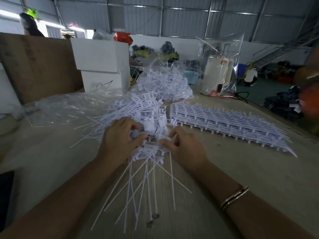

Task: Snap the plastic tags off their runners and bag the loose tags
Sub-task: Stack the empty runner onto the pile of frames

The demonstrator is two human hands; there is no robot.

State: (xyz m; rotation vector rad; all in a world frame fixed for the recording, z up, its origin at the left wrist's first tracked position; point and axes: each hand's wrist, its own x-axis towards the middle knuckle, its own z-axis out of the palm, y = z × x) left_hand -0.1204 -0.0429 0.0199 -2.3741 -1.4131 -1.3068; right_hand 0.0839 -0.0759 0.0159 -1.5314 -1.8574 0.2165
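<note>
White loose tags hide the curled fingers of left hand and right hand; grip unclear.

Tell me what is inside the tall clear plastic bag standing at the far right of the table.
Inside the tall clear bag stands a cream-white appliance, apparently a kettle, with a red mark on its side. Its base and back are blurred by wrinkled plastic, so anything else there cannot be seen.
</note>
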